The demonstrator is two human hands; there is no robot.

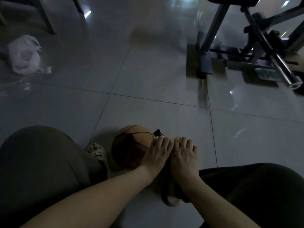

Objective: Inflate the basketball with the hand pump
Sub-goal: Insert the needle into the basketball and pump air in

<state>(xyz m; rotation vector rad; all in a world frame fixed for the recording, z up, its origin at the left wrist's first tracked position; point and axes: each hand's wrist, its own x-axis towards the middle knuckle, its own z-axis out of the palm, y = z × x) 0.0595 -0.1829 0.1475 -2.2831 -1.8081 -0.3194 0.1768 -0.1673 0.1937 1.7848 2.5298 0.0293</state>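
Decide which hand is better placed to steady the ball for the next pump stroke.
Probably the left hand: it lies over the side of the ball, by the black tip of the pump. The right hand sits farther out, off the ball.

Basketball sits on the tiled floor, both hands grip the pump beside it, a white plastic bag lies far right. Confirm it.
One error: the head view shows the white plastic bag far left, not right. The basketball sits on the tiled floor, with the left hand and right hand gripping the pump beside it.
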